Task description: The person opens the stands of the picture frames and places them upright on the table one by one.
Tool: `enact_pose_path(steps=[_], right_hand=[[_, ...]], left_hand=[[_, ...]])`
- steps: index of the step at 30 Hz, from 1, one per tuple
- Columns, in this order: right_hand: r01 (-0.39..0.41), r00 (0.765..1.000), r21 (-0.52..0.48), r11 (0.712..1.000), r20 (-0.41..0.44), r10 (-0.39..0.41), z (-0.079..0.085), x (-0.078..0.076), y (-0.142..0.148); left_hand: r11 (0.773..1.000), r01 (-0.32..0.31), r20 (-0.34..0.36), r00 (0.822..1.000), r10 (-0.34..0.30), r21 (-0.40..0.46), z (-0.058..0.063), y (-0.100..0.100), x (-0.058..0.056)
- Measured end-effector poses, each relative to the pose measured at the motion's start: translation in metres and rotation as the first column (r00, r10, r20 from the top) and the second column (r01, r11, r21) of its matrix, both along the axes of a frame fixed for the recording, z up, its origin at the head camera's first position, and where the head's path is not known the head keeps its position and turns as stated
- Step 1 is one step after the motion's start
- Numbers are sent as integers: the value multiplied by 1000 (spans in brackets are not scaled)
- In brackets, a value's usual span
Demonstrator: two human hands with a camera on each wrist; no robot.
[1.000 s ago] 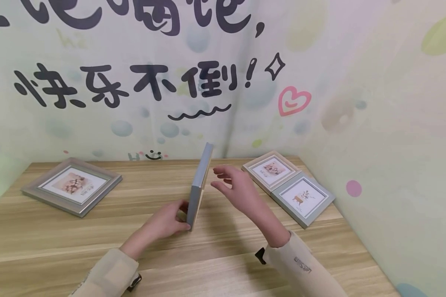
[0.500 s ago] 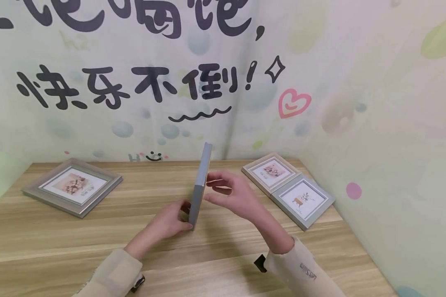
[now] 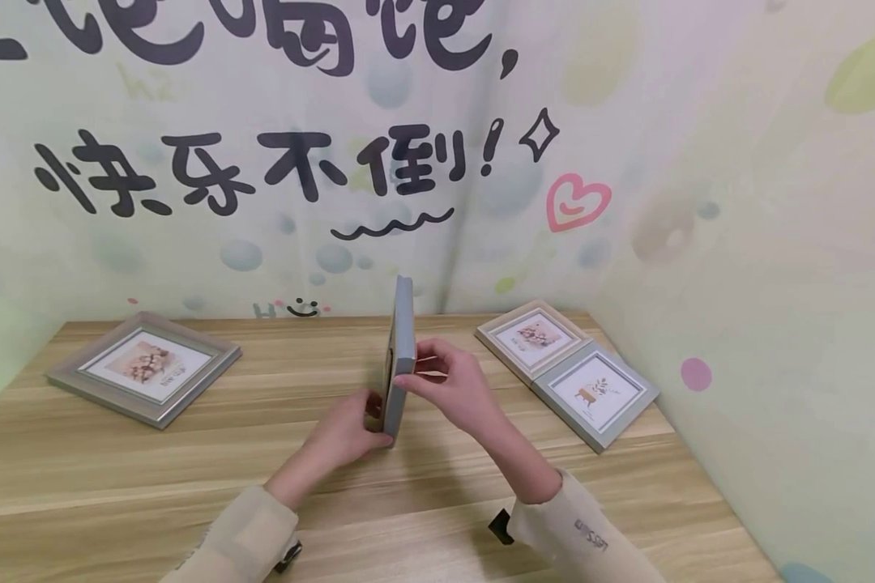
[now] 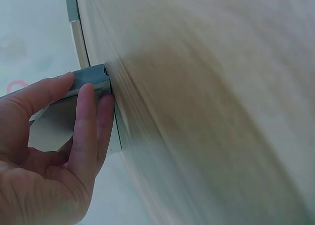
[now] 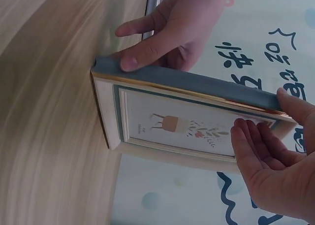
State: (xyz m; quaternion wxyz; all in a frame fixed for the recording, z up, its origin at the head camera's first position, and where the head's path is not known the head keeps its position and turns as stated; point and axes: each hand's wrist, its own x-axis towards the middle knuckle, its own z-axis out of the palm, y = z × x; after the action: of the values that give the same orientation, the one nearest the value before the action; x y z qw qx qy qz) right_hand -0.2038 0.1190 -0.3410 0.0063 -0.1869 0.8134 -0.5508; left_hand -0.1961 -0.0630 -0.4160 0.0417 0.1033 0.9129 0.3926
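Observation:
A blue-grey picture frame [image 3: 404, 324] stands nearly upright, edge-on to the head view, on the wooden table. My left hand [image 3: 343, 429] holds its lower near corner, with the thumb along the edge and fingers against the back, as the left wrist view also shows. Higher up, my right hand [image 3: 458, 387] pinches the frame, thumb on the near edge and fingers at the front. In the right wrist view the frame's face carries a plant-pot print [image 5: 182, 124] under a pale inner border, and the right fingertips [image 5: 240, 129] lie at that face.
A larger silvery-pink picture frame [image 3: 127, 379] lies flat at the left. Two more lie flat at the right, a beige picture frame [image 3: 506, 334] touching a grey-green picture frame [image 3: 586, 425]. Behind the table [image 3: 299, 340] rises a printed wall [image 3: 211, 267].
My right hand has come in from the right and taken hold of the upright picture frame. The frame has turned slightly and shifted a little to the right, my left hand moving with it.

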Motion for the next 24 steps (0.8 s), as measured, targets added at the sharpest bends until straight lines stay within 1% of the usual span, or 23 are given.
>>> enact_pose_path(steps=[5,7,9,12,15,17,19,22,24], right_hand=[[8,1000,3,1000,-26,-8,-3,-1,0],[4,999,-3,1000,-32,-4,-4,-1,1],[-1,999,-7,1000,-36,1,-5,-2,1],[-6,999,-6,1000,-42,6,-5,-3,1],[-7,999,6,1000,-46,7,-6,-4,1],[-6,999,14,1000,-48,7,-7,-5,1],[-7,999,23,1000,-53,8,-7,-5,1],[-6,998,36,999,-61,8,-6,-4,1],[-7,998,42,999,-69,10,-5,-4,1]], left_hand=[[1000,-7,2,1000,7,8,-3,2,-1],[1000,19,-2,1000,-19,23,-3,0,-2],[997,63,3,998,-63,53,-2,-4,-2],[983,128,49,990,-135,130,0,-12,-2],[975,127,87,986,-144,182,2,-17,-2],[975,126,61,988,-139,181,3,-19,-3],[979,121,11,992,-125,161,3,-18,-3],[983,130,-64,990,-122,126,3,-16,-3],[986,125,-89,989,-116,112,3,-14,-2]])
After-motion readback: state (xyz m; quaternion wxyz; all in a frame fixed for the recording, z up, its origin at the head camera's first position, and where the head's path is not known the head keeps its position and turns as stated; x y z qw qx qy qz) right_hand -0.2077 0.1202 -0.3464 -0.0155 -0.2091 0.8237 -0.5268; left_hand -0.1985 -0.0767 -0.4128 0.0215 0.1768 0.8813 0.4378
